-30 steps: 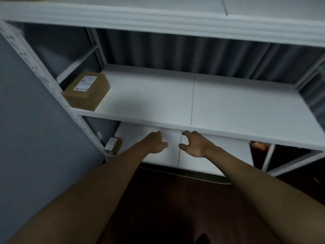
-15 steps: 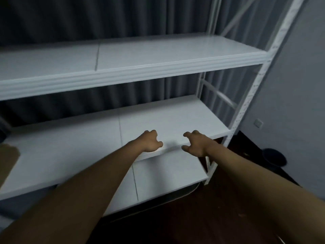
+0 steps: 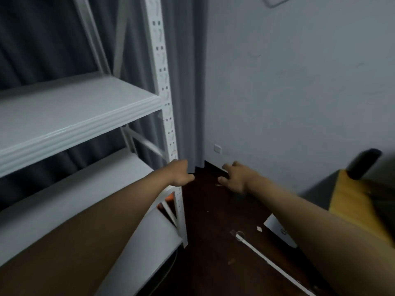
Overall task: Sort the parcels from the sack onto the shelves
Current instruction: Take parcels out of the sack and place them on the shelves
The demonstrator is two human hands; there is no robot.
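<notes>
Both hands, left point(image 3: 180, 173) and right point(image 3: 234, 178), hang empty with fingers loosely curled beside the shelves point(image 3: 81, 116), probably free to fetch another parcel from the sack.

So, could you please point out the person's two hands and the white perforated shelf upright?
left hand point(image 3: 179, 173): head view, back of the hand.
right hand point(image 3: 236, 176): head view, back of the hand.
white perforated shelf upright point(image 3: 162, 82): head view, front face.

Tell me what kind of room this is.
Probably a small storeroom or parcel room: bare white metal shelves on a slotted upright, grey curtain behind, and a yellowish sack at the right edge.
</notes>
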